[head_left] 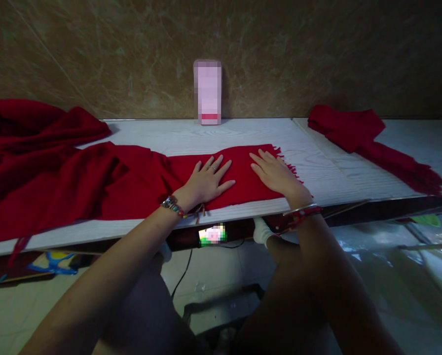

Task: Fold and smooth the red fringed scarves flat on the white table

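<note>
A red scarf [139, 182] with a fringed right end stretches across the white wood-grain table [265, 129]. Its right part lies flat, while toward the left it runs into loose folds. My left hand [209, 180] rests on the flat part, palm down with fingers spread. Closer to the fringe, my right hand [275, 172] also lies palm down on the cloth, its fingers stretched toward the upper left. Neither hand grips the fabric.
A phone [209, 93] with a blurred screen leans against the brown marbled wall [139, 54]. Another fringed red scarf [372, 143] lies at the right, and more bunched red cloth [39, 121] at the back left. Below the table edge, a black cable [182, 273] hangs near my legs.
</note>
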`<state>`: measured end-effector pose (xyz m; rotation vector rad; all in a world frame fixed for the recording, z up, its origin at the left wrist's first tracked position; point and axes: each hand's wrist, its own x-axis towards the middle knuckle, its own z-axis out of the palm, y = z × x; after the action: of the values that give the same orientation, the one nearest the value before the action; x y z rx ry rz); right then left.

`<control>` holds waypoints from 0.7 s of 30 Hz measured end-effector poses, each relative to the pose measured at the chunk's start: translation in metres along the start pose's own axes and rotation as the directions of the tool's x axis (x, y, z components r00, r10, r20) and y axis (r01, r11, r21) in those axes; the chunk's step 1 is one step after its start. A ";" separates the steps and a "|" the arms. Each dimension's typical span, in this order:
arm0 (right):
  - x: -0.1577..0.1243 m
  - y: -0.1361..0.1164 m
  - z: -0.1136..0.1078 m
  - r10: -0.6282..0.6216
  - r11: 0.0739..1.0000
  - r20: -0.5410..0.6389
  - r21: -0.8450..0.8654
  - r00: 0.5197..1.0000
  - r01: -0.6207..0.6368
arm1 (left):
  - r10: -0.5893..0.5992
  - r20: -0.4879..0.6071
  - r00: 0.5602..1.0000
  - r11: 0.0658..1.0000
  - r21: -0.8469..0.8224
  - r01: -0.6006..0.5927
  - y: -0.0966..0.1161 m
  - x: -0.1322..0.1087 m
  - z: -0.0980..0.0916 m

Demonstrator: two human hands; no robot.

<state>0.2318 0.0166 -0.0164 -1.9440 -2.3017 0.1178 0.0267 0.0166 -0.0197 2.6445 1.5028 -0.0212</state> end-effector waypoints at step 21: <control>-0.006 -0.016 0.005 -0.060 0.995 -0.079 0.071 0.995 0.065 | 0.005 0.014 1.000 1.000 0.007 -0.005 -0.001 -0.003 -0.001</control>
<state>0.2167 0.0079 -0.0190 -1.8078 -2.2737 0.1177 0.0244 0.0145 -0.0190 2.6480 1.4947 -0.0454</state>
